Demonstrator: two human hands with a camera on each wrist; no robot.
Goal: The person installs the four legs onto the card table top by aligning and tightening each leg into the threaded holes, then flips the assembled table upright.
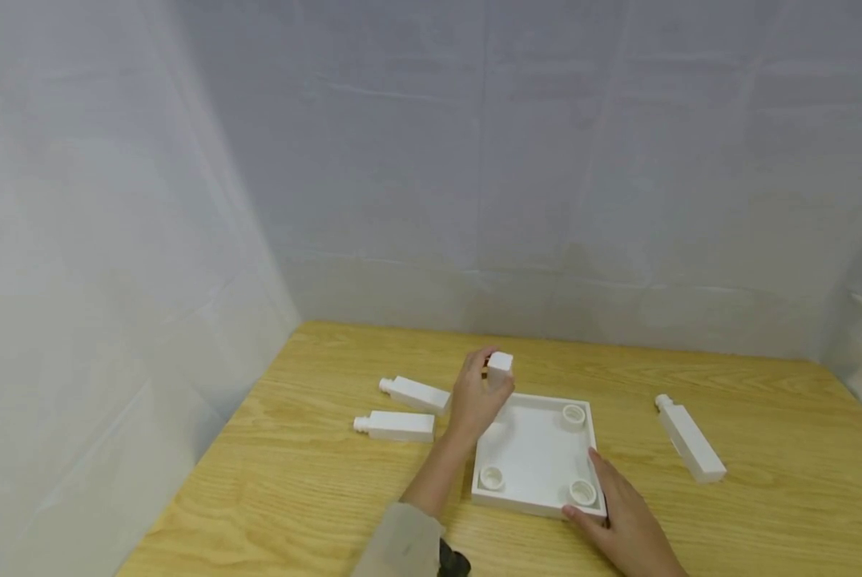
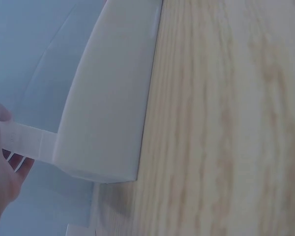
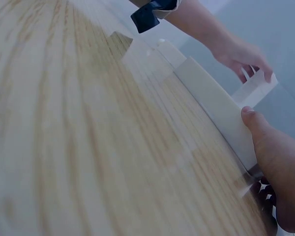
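The left hand (image 1: 477,397) grips a white square leg (image 1: 498,370) upright over the far-left corner of the white tray-like base (image 1: 535,453); the right hand (image 1: 622,521) rests with relaxed fingers against the base's near-right edge, thumb on its side wall; the base lies flat on the wooden bench (image 1: 294,481), round sockets showing in three corners; two more legs (image 1: 405,409) lie just left of the left hand, another leg (image 1: 690,439) lies apart to the right.
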